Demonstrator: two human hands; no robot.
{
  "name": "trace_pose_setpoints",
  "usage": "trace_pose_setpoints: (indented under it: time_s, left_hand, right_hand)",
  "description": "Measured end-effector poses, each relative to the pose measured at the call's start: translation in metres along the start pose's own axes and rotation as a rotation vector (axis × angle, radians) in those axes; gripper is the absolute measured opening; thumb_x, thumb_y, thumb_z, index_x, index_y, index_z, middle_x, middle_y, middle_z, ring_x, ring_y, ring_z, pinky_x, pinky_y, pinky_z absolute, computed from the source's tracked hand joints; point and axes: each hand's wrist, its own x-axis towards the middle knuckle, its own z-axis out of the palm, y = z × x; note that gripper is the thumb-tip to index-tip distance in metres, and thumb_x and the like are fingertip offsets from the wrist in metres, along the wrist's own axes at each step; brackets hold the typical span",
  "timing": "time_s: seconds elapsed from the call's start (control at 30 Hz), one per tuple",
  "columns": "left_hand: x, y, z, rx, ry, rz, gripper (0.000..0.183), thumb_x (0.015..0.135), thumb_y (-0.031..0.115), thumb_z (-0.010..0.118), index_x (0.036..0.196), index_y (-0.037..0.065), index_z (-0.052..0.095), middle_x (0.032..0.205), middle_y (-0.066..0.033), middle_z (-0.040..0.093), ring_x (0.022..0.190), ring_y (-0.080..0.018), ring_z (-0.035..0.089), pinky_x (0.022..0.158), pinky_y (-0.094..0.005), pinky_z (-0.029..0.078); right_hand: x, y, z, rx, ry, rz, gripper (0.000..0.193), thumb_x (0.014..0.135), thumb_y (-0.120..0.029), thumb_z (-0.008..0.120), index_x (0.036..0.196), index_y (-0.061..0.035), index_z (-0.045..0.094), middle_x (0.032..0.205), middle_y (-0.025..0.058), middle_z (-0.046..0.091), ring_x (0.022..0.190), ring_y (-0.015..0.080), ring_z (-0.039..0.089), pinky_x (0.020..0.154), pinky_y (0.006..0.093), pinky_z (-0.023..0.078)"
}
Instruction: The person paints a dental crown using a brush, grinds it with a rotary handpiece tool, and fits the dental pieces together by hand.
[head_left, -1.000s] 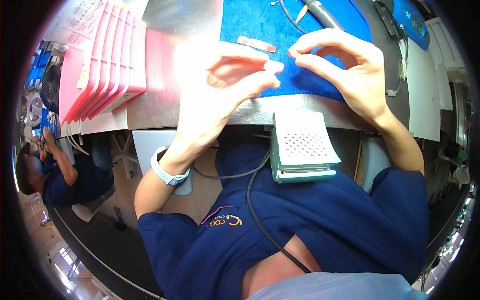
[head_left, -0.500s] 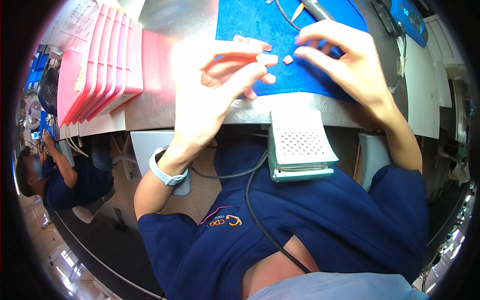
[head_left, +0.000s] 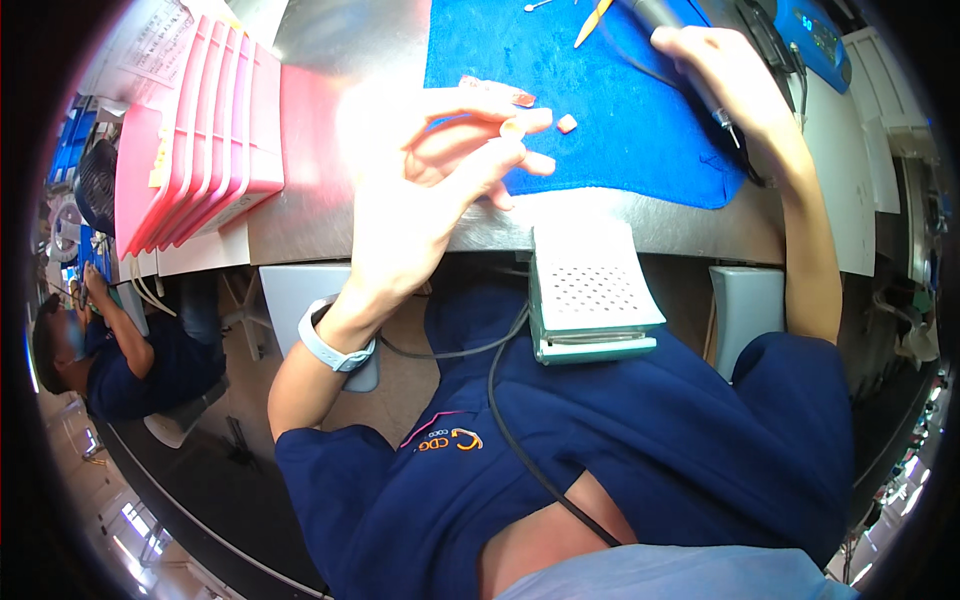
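My left hand (head_left: 440, 165) is raised over the near edge of the blue towel (head_left: 620, 150). Its thumb and index finger pinch a small pale tooth-like piece (head_left: 513, 129), partly hidden by the fingertips. At the towel's right side, my right hand (head_left: 725, 75) closes around a dark grey corded rotary handpiece (head_left: 655, 14); its cord end points toward me. Between the hands, a small pinkish tooth-like piece (head_left: 567, 123) lies on the towel. Just beyond my left fingers rests a reddish elongated piece (head_left: 497, 90), perhaps a dental model.
A pink slotted rack (head_left: 215, 130) stands at left on the metal bench (head_left: 330, 45). An orange pointed stick (head_left: 592, 24) lies on the far towel. A blue control box (head_left: 815, 45) sits at far right. Below the bench edge is a perforated vent box (head_left: 590, 285). Another person (head_left: 150, 360) sits at left.
My right hand has moved right, away from the small pinkish piece, and taken hold of the handpiece, which has shifted toward me. My left hand keeps its pinch, nearly in place.
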Motion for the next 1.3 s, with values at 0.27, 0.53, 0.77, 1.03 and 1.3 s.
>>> trace_pose_setpoints:
  time_s: [0.27,0.53,0.77,1.03,1.3]
  left_hand:
    - [0.0,-0.001,0.002,0.159,0.01,0.079,0.019,0.092,-0.003,0.064,0.109,-0.003,0.056,0.11,-0.024,0.069,0.087,-0.0239,0.072,0.063,-0.0275,0.056]
    - [-0.001,-0.005,0.003,0.15,0.089,0.045,0.027,0.083,-0.005,0.075,0.107,-0.005,0.062,0.102,-0.0169,0.072,0.092,-0.0193,0.072,0.082,-0.0294,0.059]
    - [-0.002,-0.006,0.003,0.24,0.069,0.053,0.024,0.083,-0.006,0.074,0.104,-0.006,0.063,0.099,-0.0174,0.072,0.089,-0.0194,0.072,0.076,-0.0273,0.058]
    - [0.0,-0.005,0.004,0.294,0.043,0.055,0.022,0.084,-0.007,0.072,0.104,-0.007,0.063,0.098,-0.0171,0.072,0.088,-0.0195,0.072,0.074,-0.0259,0.058]
    - [0.001,-0.007,0.001,0.322,0.02,0.092,0.022,0.084,-0.007,0.073,0.103,-0.007,0.063,0.096,-0.0166,0.072,0.087,-0.0199,0.072,0.078,-0.0274,0.058]
  right_hand:
    - [-0.029,-0.025,0.002,1.422,-0.334,-0.143,0.033,0.098,-0.036,0.052,0.094,-0.0038,0.056,0.07,0.0013,0.043,0.063,0.0116,0.044,0.056,0.0271,0.037]
    - [-0.049,-0.02,0.059,1.161,-0.535,-0.233,0.043,0.098,-0.031,0.045,0.115,0.0066,0.059,0.1,0.0206,0.065,0.102,0.0324,0.063,0.097,0.0429,0.046]
    - [-0.051,-0.025,0.06,1.004,-0.476,-0.301,0.044,0.094,-0.026,0.05,0.116,0.0104,0.06,0.109,0.0224,0.063,0.1,0.0274,0.064,0.093,0.039,0.048]
    - [-0.048,-0.032,0.049,0.713,-0.422,-0.429,0.044,0.089,-0.023,0.054,0.114,0.012,0.062,0.108,0.0235,0.066,0.094,0.025,0.065,0.095,0.0369,0.048]
    - [-0.048,-0.035,0.045,0.451,-0.387,-0.586,0.04,0.088,-0.02,0.055,0.115,0.0087,0.063,0.105,0.0216,0.069,0.098,0.0279,0.066,0.104,0.0406,0.042]
